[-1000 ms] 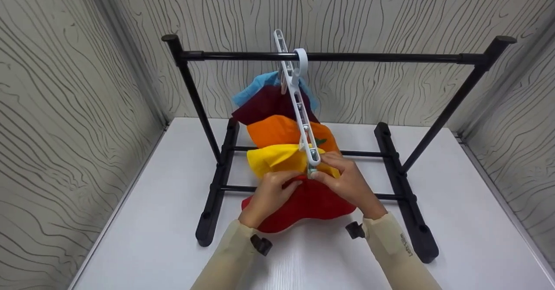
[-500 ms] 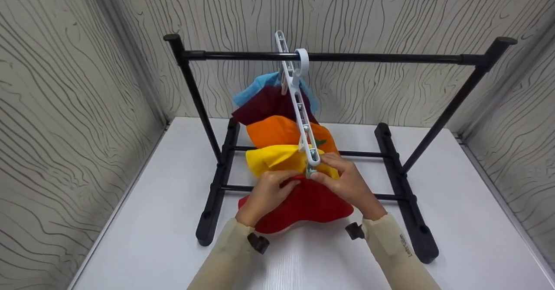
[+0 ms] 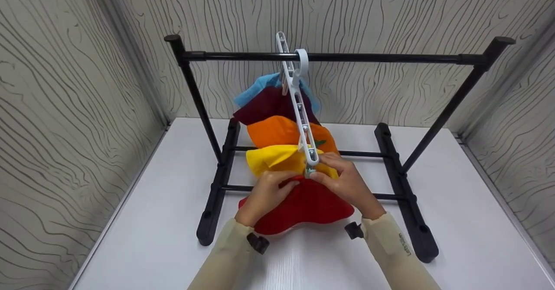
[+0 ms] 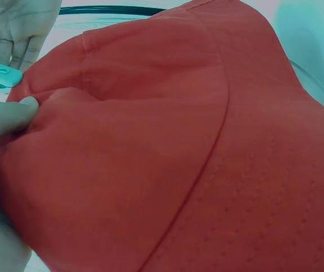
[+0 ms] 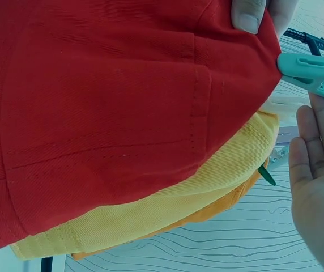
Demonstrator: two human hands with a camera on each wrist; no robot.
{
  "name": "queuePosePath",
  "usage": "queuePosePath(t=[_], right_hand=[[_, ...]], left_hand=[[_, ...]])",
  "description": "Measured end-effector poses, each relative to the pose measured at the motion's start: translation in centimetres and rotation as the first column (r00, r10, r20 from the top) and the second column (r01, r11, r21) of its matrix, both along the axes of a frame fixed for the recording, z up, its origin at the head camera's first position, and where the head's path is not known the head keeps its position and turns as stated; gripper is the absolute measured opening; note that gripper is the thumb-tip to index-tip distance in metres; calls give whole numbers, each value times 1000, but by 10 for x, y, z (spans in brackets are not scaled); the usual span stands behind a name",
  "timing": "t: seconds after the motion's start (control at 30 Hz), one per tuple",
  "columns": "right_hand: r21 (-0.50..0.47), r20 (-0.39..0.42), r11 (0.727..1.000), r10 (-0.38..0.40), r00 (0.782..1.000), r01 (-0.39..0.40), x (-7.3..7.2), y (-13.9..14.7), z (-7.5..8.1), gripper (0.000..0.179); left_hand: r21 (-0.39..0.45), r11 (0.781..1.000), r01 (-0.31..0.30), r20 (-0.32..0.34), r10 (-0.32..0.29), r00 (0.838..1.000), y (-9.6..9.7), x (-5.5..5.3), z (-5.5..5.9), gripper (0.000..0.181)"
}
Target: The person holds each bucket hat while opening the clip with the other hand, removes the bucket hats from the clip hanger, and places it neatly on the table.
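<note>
A red fabric hat [image 3: 308, 207] with a stitched brim hangs at the near end of a white clip hanger [image 3: 299, 103]. My left hand [image 3: 262, 197] pinches the hat's crown beside the clip; its thumb [image 4: 17, 113] presses into the cloth in the left wrist view. A pale green clip [image 5: 309, 68] meets the tip of the crown in the right wrist view. My right hand [image 3: 351, 188] holds this clip between thumb and fingers below the hanger's end. How far the clip's jaws stand apart is hard to see.
Behind the red hat hang a yellow hat [image 3: 271, 158], an orange one [image 3: 271, 131], a maroon cloth piece [image 3: 264, 105] and a light blue one [image 3: 260, 86]. The hanger hooks over the black rack's top bar [image 3: 368, 57]. The rack's feet [image 3: 212, 207] stand on a white table [image 3: 164, 199].
The left hand and the red hat have shifted slightly left since a second ago. The hanger's near end has also moved a little left. Both hands keep their grip.
</note>
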State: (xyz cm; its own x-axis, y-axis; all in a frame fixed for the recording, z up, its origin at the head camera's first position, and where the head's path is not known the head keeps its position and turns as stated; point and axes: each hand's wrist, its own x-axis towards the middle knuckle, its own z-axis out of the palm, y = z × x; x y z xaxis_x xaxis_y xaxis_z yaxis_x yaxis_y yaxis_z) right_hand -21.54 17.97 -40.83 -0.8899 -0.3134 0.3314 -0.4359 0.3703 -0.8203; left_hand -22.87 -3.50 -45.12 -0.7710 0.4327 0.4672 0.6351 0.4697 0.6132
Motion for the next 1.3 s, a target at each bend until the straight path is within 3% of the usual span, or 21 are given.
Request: queuePosePath(t=[0.77,1.1,1.3], right_hand=[[0,-4,999,38,999,-38,0,-4,0,45],[8,22,999,31,999,-31,1,-3,1,47],[-23,24,999,43,999,-43,1,1,2,46]], left_hand=[[30,999,23,14,-23,1000,-6,0,-7,27],[11,999,32,47,-32,998,-8,2,-7,26],[38,999,28,91,-31,995,-14,2,-13,25]])
